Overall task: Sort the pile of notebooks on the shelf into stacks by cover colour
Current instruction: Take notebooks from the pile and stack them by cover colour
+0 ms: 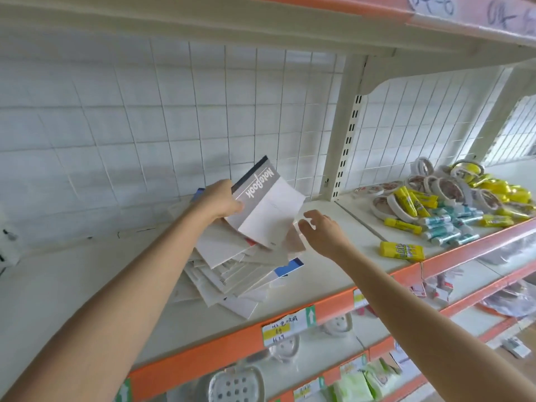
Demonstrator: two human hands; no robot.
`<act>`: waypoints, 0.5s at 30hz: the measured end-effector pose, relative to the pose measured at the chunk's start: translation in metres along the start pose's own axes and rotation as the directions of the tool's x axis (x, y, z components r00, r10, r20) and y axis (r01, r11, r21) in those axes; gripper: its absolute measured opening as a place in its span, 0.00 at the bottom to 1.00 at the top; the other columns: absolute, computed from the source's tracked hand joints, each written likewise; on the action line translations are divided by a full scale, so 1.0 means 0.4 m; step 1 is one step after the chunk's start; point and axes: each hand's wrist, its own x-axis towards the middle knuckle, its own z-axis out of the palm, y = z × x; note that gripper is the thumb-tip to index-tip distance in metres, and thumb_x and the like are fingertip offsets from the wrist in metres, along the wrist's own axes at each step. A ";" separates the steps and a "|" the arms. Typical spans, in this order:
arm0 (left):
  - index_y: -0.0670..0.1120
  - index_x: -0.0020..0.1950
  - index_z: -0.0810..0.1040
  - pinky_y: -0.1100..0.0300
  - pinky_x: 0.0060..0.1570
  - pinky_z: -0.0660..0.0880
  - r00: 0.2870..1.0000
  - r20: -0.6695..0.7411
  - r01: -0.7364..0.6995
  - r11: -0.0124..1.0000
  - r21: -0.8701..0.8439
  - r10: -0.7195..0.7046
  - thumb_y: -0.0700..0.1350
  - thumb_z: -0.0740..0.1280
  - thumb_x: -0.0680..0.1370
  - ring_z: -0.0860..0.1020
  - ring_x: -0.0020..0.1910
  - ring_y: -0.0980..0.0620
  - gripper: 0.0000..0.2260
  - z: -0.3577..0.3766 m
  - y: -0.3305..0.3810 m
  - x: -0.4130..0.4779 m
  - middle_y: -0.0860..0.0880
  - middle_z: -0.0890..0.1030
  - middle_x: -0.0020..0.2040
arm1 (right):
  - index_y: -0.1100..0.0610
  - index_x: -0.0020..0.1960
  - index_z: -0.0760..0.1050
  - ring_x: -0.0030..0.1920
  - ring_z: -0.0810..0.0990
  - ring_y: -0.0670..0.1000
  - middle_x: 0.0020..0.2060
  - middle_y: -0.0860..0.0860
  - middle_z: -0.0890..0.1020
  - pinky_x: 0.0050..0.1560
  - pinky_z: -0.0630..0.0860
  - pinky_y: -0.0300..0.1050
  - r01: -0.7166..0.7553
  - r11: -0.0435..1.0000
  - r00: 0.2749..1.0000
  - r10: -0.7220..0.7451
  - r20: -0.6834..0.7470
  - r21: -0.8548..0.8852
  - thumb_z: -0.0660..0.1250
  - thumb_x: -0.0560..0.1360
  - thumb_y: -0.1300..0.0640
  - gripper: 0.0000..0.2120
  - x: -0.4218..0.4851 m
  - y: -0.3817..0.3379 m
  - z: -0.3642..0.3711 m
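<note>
Two bare arms (121, 285) are sticking out toward the pile of notebooks (240, 271), which is lying in a mess on the white shelf (87, 271). The left hand (220, 201) is gripping one notebook (266, 204) with a grey band, holding it tilted just above the back of the pile. The right hand (322, 230) is hovering just right of the pile, fingers loose, holding nothing. A blue cover (290, 266) is poking out at the pile's right edge. Well to the right of the pile, yellow glue sticks (403, 250) and tape rolls (446, 187) are lying in a heap.

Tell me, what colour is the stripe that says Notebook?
Grey, on the notebook the left hand holds; head view shows it best.
</note>
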 end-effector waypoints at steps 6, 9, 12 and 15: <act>0.46 0.45 0.70 0.62 0.35 0.68 0.973 -0.228 -0.140 0.849 -0.510 0.024 0.36 0.63 0.77 0.72 0.37 0.55 0.06 0.007 0.038 -0.150 0.52 0.74 0.40 | 0.58 0.68 0.66 0.58 0.73 0.55 0.58 0.55 0.75 0.53 0.67 0.43 0.018 0.959 0.999 -0.032 0.044 0.283 0.53 0.81 0.50 0.19 -0.027 -0.014 -0.012; 0.50 0.43 0.69 0.68 0.32 0.68 0.936 -0.349 -0.184 0.782 -0.596 -0.045 0.36 0.62 0.77 0.72 0.36 0.58 0.09 0.027 0.046 -0.216 0.53 0.74 0.39 | 0.58 0.59 0.71 0.49 0.77 0.51 0.49 0.51 0.78 0.48 0.68 0.44 -0.007 0.797 0.998 -0.034 0.057 0.604 0.51 0.81 0.50 0.16 -0.048 -0.039 -0.023; 0.50 0.41 0.69 0.75 0.28 0.66 0.895 -0.430 -0.200 0.754 -0.626 -0.120 0.34 0.63 0.76 0.71 0.31 0.63 0.11 0.046 0.044 -0.273 0.55 0.73 0.35 | 0.62 0.50 0.72 0.41 0.75 0.53 0.41 0.54 0.76 0.44 0.72 0.47 -0.002 0.634 0.991 -0.105 0.088 0.774 0.53 0.81 0.58 0.12 -0.081 -0.078 -0.031; 0.47 0.49 0.73 0.70 0.37 0.73 0.924 -0.341 -0.108 0.739 -0.665 -0.171 0.33 0.65 0.75 0.76 0.38 0.59 0.10 0.049 0.007 -0.324 0.53 0.78 0.41 | 0.58 0.40 0.72 0.37 0.73 0.53 0.36 0.53 0.75 0.40 0.74 0.46 0.077 0.666 0.986 -0.161 0.042 0.742 0.56 0.75 0.70 0.11 -0.100 -0.106 -0.019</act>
